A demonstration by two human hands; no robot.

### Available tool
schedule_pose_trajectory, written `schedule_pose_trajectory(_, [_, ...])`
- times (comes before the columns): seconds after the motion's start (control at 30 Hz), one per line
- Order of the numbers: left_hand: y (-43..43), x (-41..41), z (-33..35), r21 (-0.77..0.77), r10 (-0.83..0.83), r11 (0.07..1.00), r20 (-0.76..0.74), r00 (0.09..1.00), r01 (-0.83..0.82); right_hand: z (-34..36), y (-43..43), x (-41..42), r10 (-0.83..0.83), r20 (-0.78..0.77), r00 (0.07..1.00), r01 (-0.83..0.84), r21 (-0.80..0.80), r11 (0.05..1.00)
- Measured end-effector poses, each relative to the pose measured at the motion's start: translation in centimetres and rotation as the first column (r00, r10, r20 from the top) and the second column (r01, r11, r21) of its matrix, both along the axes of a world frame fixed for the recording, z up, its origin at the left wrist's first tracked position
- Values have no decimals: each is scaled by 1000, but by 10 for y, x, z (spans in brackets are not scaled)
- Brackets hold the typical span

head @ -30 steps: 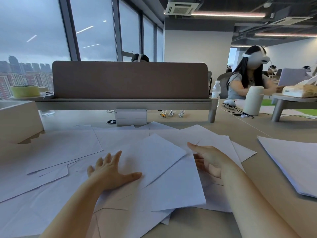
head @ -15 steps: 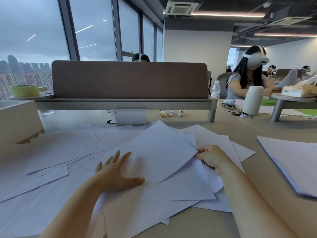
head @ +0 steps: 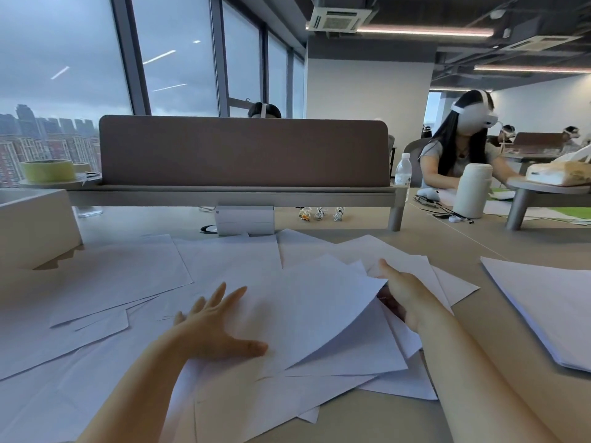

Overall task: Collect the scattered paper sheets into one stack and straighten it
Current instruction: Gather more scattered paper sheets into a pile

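Note:
Several white paper sheets lie in a loose overlapping pile at the middle of the desk, and more sheets are spread flat to the left. My left hand presses flat on the pile's top sheet with its fingers spread. My right hand is at that sheet's right edge, which curves up off the pile. Its thumb points straight forward and its fingers reach under the lifted edge, partly hidden by the paper.
A separate stack of paper lies at the right. A beige box stands at the left and a brown desk divider at the back, with a small white box under it. A white bottle and a seated person are at the far right.
My right hand pinched the top sheet's right edge half a second ago; now its thumb is straight and the edge bows upward. My left hand slid slightly forward, still flat.

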State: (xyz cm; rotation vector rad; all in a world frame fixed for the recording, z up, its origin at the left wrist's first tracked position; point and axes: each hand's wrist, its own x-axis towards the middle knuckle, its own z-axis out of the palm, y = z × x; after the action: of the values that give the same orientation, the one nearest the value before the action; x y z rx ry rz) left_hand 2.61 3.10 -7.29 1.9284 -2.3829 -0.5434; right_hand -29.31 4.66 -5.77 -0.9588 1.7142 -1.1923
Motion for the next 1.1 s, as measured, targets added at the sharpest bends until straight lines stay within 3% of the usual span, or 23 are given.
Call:
schedule_pose_trajectory(0.27, [-3, -6, 2, -19, -29, 1000, -301, 953, 24, 15, 11, 11, 297, 236, 925, -271, -138, 953])
schedule_pose_trajectory(0.33, [-2, -7, 5, -12, -1, 1000, -417, 909, -4, 14, 11, 9, 304, 229, 925, -288, -100, 952])
schedule_pose_trajectory(0.43, [-5, -6, 7, -15, 110, 989, -570, 814, -145, 10, 11, 6, 214, 97, 972, -208, -63, 976])
schedule_pose_trajectory(0.5, [-11, -2, 1, -108, 186, 954, -517, 835, -279, 12, 13, 5, 190, 55, 980, -183, -117, 976])
schedule_pose_trajectory(0.6, [-19, 1, -2, -291, 232, 894, -352, 907, -342, 15, 16, 3, 249, 37, 968, -232, -247, 941])
schedule_pose_trajectory(0.7, [-25, 2, 2, -408, 240, 825, -372, 897, -390, 17, 20, 3, 301, 64, 952, -268, -305, 914])
schedule_pose_trajectory(0.83, [-27, -2, 2, -463, 145, 832, -353, 924, -307, 18, 22, 8, 340, 23, 940, -312, -341, 887])
schedule_pose_trajectory(0.97, [-23, -7, 5, -588, 75, 790, -188, 979, -173, 17, 21, 9, 349, -4, 937, -320, -409, 855])
schedule_pose_trajectory(1.1, [-23, -7, 11, -642, 12, 756, -182, 983, -128, 16, 18, 9, 273, -106, 956, -290, -448, 846])
